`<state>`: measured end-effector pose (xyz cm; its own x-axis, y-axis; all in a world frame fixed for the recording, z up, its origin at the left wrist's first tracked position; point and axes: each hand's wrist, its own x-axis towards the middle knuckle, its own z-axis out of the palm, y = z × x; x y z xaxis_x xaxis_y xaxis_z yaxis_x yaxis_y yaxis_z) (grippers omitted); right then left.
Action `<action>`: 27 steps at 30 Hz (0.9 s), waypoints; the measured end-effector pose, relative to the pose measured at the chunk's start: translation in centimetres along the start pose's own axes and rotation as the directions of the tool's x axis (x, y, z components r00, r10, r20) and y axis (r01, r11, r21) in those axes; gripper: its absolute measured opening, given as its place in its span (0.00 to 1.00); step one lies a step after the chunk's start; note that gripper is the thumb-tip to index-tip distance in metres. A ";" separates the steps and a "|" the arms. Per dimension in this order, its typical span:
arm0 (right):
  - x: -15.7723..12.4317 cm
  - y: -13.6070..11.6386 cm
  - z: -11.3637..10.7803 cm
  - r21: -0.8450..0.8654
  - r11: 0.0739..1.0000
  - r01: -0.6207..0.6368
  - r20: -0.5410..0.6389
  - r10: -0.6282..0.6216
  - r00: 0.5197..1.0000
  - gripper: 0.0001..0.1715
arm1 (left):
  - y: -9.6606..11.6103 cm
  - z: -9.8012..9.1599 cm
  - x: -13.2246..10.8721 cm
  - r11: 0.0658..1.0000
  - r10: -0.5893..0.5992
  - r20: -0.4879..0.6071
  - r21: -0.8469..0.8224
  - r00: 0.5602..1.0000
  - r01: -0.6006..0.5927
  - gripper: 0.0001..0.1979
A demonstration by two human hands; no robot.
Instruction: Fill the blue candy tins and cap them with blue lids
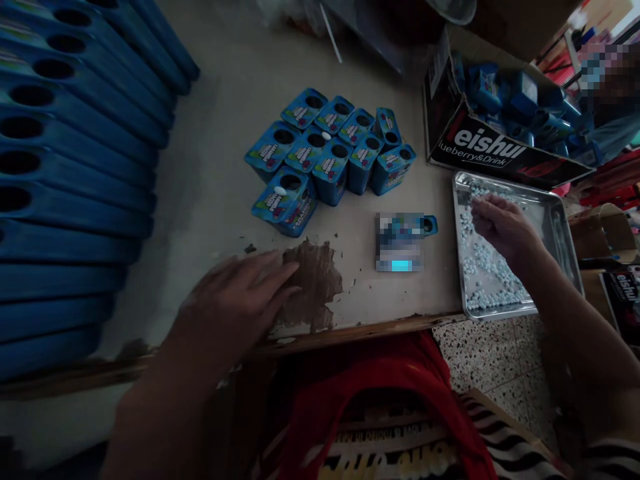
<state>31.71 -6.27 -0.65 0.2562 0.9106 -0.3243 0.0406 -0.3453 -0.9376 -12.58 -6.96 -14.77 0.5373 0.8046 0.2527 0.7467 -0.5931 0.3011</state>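
Note:
My left hand (243,290), slightly blurred, reaches over the table's front edge with fingers stretched out and nothing visible in them. Beneath its fingertips is a worn brown patch (313,283). Over a metal tray (570,260) of small pale blue-white candy-like balls (485,257), my right hand (505,223) has its fingers pinched together; what they hold, if anything, is hidden. Between the hands sits a small pixelated device (400,243) with a lit display, and part of a blue container (430,225) shows at its corner. Several blue printed containers (330,167) with round openings stand grouped behind.
Long rows of blue containers (75,173) fill the table's left side. A cardboard box (500,147) of more blue containers stands behind the tray. Plastic bags (360,33) lie at the back. A person (610,100) is at the upper right.

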 end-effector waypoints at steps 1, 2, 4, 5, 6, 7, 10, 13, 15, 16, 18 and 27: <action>-0.2 0.7 -1.3 0.101 0.993 -0.067 -0.067 0.074 0.995 0.18 | 0.4 -0.1 0.1 1.000 -0.006 -0.018 -0.024 1.000 0.005 0.13; -0.5 1.5 -2.5 0.195 0.973 -0.125 -0.132 0.153 0.979 0.16 | 0.8 -0.2 0.4 0.999 -0.012 -0.036 -0.047 0.999 0.010 0.13; -1.4 3.0 -4.6 0.346 0.920 -0.184 -0.232 0.273 0.934 0.15 | 1.8 -0.6 1.0 0.997 -0.016 -0.065 -0.082 0.998 0.010 0.12; -1.9 3.7 -5.4 0.398 0.899 -0.186 -0.255 0.303 0.918 0.15 | 2.3 -0.8 1.3 0.996 -0.014 -0.077 -0.089 0.997 0.008 0.13; -2.4 4.3 -6.1 0.439 0.880 -0.181 -0.261 0.318 0.912 0.16 | 2.8 -1.1 1.6 0.996 -0.008 -0.087 -0.088 0.996 0.000 0.13; -3.0 4.9 -6.7 0.473 0.862 -0.182 -0.249 0.329 0.911 0.16 | 3.2 -1.3 2.0 0.997 0.003 -0.095 -0.078 0.996 -0.011 0.13; -4.8 6.4 -7.7 0.527 0.816 -0.238 -0.173 0.377 0.910 0.14 | 4.3 -2.1 2.8 0.997 0.070 -0.104 -0.013 0.992 -0.072 0.13; -5.5 7.6 -7.7 0.492 0.815 -0.306 -0.072 0.388 0.919 0.10 | 5.6 -2.9 3.9 0.993 0.119 -0.131 0.030 0.984 -0.116 0.11; -5.2 8.2 -7.2 0.443 0.826 -0.349 0.028 0.376 0.926 0.10 | 6.7 -3.4 5.4 0.992 0.124 -0.160 0.033 0.979 -0.120 0.10; -4.8 8.3 -6.7 0.420 0.833 -0.359 0.069 0.365 0.928 0.11 | 7.4 -3.6 6.3 0.993 0.118 -0.174 0.027 0.978 -0.115 0.09; -3.8 8.3 -5.5 0.398 0.850 -0.345 0.118 0.325 0.938 0.13 | 9.0 -3.8 8.4 0.995 0.094 -0.208 0.000 0.974 -0.096 0.08; -2.2 5.9 -1.2 0.309 0.942 -0.134 0.219 0.067 0.973 0.19 | 12.7 -1.8 14.2 0.979 0.022 -0.202 -0.195 0.979 -0.063 0.05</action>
<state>32.57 -10.62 -5.33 0.0406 0.9130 -0.4060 -0.2943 -0.3774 -0.8780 3.77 -3.12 -5.74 0.4635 0.7690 0.4402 0.6205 -0.6363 0.4583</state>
